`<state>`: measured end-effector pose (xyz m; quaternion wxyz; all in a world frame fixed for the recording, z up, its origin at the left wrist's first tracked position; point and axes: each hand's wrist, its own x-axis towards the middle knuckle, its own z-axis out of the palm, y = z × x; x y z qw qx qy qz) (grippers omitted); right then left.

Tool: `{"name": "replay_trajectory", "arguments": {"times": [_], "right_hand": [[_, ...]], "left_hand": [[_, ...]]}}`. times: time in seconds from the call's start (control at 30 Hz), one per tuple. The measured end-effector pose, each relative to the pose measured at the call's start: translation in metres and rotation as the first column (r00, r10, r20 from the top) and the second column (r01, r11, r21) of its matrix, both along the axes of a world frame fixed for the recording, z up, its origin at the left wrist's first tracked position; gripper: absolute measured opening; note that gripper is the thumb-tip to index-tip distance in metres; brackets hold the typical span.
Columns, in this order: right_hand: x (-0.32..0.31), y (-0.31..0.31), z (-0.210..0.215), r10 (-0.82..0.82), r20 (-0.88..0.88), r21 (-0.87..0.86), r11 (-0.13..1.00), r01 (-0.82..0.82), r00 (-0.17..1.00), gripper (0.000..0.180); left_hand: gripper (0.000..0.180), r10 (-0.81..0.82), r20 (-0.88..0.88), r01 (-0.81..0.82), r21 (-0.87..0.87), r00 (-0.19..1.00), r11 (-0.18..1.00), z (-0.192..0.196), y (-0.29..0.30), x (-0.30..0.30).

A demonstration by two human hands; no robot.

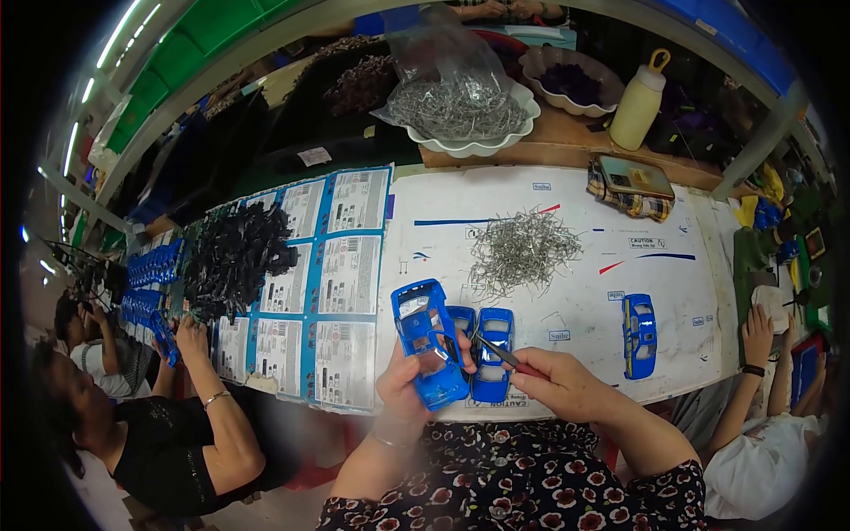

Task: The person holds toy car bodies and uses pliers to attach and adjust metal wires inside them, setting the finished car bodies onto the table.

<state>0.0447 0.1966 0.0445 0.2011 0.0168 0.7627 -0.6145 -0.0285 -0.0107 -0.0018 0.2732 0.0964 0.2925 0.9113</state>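
My left hand (401, 382) grips a blue toy car body (440, 389), tilted so that its window openings show. In my right hand (571, 384) is a slim tool with a dark red handle (524, 365); its thin dark tip points toward the held body. I cannot make out the tool's exact kind. Just behind it on the table lies another blue toy car body (496, 329), with one more partly hidden beside it. Beyond my hands spreads a loose pile of thin bent metal wires (524, 250).
A blue toy car (639, 336) lies at the right. Behind are a phone (635, 177) on plaid cloth, a bottle (637, 106) and a scalloped bowl (474, 144) of bagged wires. Dark parts (237, 257) are heaped on printed sheets at left. Co-workers sit on both sides.
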Motion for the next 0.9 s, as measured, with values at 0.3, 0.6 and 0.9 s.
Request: {"name": "replay_trajectory", "arguments": {"times": [0.3,0.6,0.9], "right_hand": [[-0.002,-0.003,0.002,0.065,-0.085,0.066,0.996,-0.06,0.994,0.025],[-0.001,-0.002,0.005,0.047,-0.129,0.171,0.985,-0.025,0.991,0.023],[0.0,-0.003,0.001,0.105,-0.129,0.181,0.98,-0.08,0.986,0.027]], "left_hand": [[0.063,-0.008,0.006,0.008,-0.014,1.0,1.0,0.001,-0.003,0.002],[0.063,0.032,0.016,-0.031,-0.032,0.999,0.999,0.002,-0.006,0.002],[0.065,-0.007,0.017,0.007,0.002,1.0,1.0,0.002,-0.007,0.005]]}}
